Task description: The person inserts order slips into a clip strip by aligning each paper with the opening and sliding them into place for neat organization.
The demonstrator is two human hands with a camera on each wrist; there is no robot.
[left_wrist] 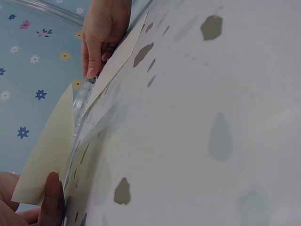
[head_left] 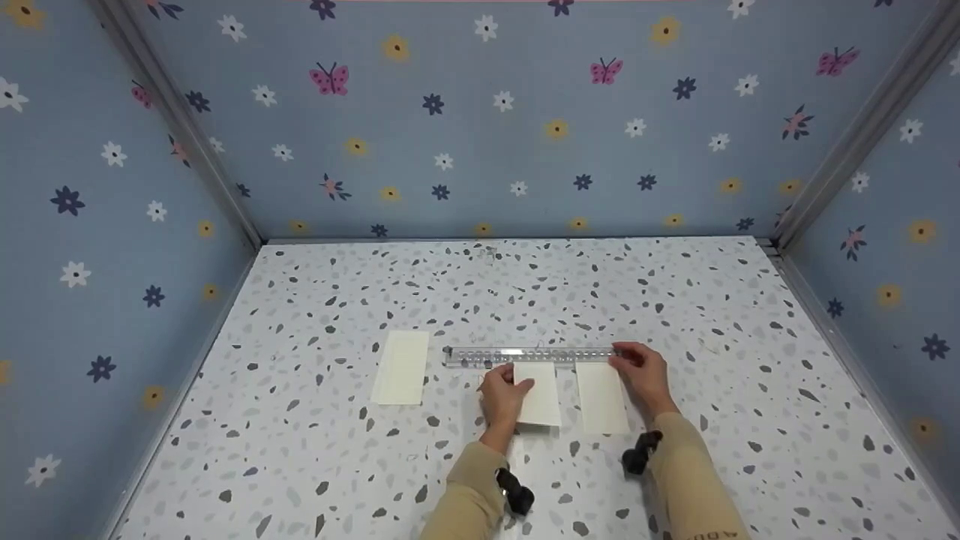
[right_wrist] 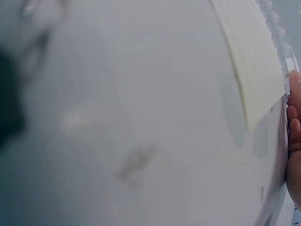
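Around the strip's [head_left: 487,355] edges, gaps separate three papers [head_left: 402,367] [head_left: 541,399] [head_left: 603,399].

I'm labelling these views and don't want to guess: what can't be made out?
- Head view: the clear strip's right end, covered by the right hand.
- Head view: the full lettering on the right sleeve, cut off by the bottom edge.
- Left wrist view: much of the left hand, cut off by the lower-left corner.
- Right wrist view: the dark shape, blurred.
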